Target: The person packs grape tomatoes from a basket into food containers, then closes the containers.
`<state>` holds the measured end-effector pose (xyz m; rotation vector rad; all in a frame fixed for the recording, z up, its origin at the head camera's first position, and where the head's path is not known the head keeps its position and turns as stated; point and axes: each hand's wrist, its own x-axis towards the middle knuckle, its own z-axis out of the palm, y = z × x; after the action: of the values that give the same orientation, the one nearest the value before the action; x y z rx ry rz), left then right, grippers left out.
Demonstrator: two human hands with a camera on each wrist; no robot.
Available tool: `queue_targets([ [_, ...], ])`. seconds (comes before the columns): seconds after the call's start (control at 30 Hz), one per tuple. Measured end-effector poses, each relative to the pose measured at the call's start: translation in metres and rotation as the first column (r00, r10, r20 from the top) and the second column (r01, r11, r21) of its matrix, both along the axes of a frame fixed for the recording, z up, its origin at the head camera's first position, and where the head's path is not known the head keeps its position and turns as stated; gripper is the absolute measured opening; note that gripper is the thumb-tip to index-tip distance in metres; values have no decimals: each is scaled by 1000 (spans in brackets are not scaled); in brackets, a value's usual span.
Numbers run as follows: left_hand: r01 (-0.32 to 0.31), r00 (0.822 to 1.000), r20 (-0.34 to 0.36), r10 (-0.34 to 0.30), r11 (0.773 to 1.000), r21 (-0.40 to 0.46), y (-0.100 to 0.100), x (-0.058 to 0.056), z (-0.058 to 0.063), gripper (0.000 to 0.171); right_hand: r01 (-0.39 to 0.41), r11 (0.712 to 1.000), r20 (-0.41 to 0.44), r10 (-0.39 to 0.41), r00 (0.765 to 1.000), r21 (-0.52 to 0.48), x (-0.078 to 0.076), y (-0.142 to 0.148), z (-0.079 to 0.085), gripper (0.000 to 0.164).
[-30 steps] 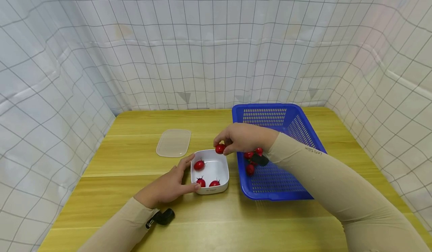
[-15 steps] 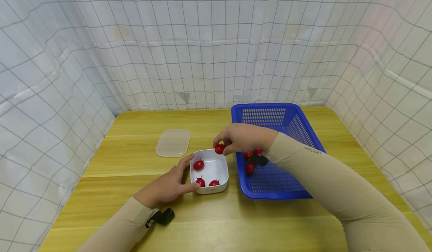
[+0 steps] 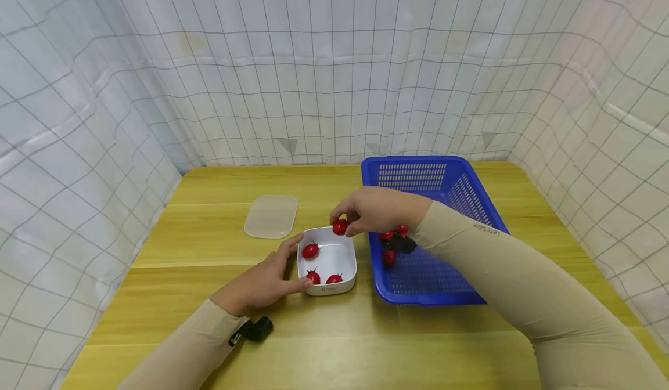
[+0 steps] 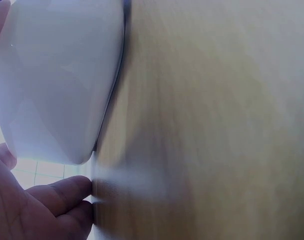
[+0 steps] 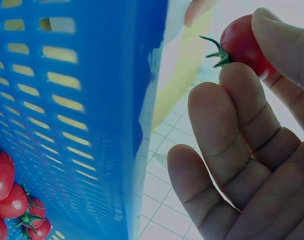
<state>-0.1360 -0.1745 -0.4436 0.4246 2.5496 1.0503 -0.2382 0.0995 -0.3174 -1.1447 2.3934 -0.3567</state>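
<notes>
My left hand [image 3: 261, 284] holds a white square container [image 3: 334, 256] from its left side, thumb at the front corner and index finger at the back. In the left wrist view the container's wall [image 4: 62, 75] stands on the table, with other fingers resting beside it. Three cherry tomatoes, one of them a tomato [image 3: 310, 251] at the back left, lie inside. Over the back right corner, my right hand [image 3: 384, 209] pinches another cherry tomato [image 3: 340, 227] between thumb and fingers. Its green stem [image 5: 220, 54] points away from the palm in the right wrist view.
A blue perforated basket [image 3: 436, 297] stands right of the container, under my right forearm. Several cherry tomatoes [image 5: 9, 200] sit in it, partly hidden by the arm in the head view. A translucent lid [image 3: 272, 216] lies flat behind the container. White grid curtains [image 3: 334, 76] surround the table.
</notes>
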Motion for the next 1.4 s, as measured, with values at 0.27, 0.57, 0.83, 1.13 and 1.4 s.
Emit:
queue_targets([
  [0.27, 1, 1000, 0, -1, 1000, -22, 0, 1, 1, 105, -47, 998, -5, 47, 999, -32, 2, -5, 2, 32],
  [0.57, 7, 1000, 1, -7, 1000, -21, -1, 1, 0, 104, -64, 994, 26, 66, 997, -86, 5, -10, 3, 46],
  [0.83, 12, 1000, -21, -12, 1000, 0, 0, 1, -2, 103, 149, 965, -35, -160, 987, -217, -19, 26, 2, 40],
  [1.13, 6, 1000, -27, -6, 1000, -16, 0, 2, -2, 103, 397, 899, -95, -419, 903, -186, -66, 76, -31, 32],
  [1.4, 8, 1000, -24, -8, 1000, -18, 0, 2, -2, 103, 342, 938, -102, -336, 936, 49, -85, 89, -67, 49],
])
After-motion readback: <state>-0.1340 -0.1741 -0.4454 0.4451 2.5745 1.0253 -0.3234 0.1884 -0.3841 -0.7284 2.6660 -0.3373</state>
